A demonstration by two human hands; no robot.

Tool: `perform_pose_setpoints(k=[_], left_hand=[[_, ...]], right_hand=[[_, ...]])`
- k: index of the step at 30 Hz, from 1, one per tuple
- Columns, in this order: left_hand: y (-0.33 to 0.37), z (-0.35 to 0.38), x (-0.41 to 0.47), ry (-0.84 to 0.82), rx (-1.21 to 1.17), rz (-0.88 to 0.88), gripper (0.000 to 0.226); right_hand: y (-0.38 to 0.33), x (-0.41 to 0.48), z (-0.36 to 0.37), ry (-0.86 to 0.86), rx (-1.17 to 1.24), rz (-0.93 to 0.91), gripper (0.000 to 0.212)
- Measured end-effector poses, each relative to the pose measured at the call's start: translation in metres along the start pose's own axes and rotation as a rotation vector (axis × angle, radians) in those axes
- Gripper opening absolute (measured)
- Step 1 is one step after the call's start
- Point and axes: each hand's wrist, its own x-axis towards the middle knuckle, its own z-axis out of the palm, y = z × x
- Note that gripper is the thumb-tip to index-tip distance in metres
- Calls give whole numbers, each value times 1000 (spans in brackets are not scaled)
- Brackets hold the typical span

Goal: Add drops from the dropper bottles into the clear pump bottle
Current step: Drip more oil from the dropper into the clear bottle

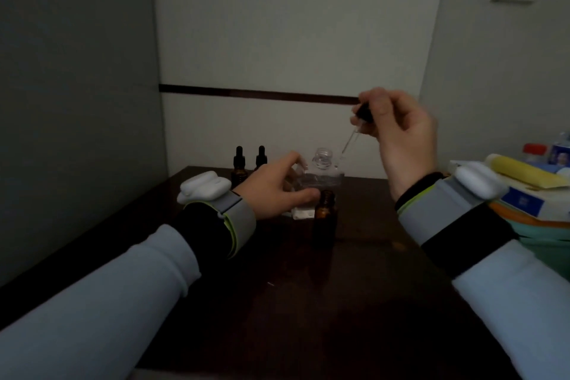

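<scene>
The clear pump bottle (322, 177) stands uncapped on the dark table (308, 302), its open neck facing up. My left hand (274, 188) holds its left side, thumb and fingers round the body. My right hand (398, 136) is raised to the right and pinches the black bulb of a glass dropper (354, 133). The pipette slants down-left, and its tip hangs just right of the bottle's neck. An open amber dropper bottle (324, 219) stands in front of the clear bottle.
Two capped amber dropper bottles (239, 166) (261, 157) stand at the back left by the wall. A pile of boxes and packets (530, 191) fills the right edge. Walls close in at left and behind.
</scene>
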Motion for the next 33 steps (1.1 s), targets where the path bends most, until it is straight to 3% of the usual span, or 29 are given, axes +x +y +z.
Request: perform_pose_setpoints(k=[4,8,33], left_hand=[[3,0,-2,9,0,-16,53],[3,1,-3,14,-8,5,49],[2,-1,-2,-3,12,12,47]], right_hand=[[7,-10,6,-147,-153,52,11],[13,-13,7,-189,-190,56,12],[16,-16,8,-200,-232,50,17]])
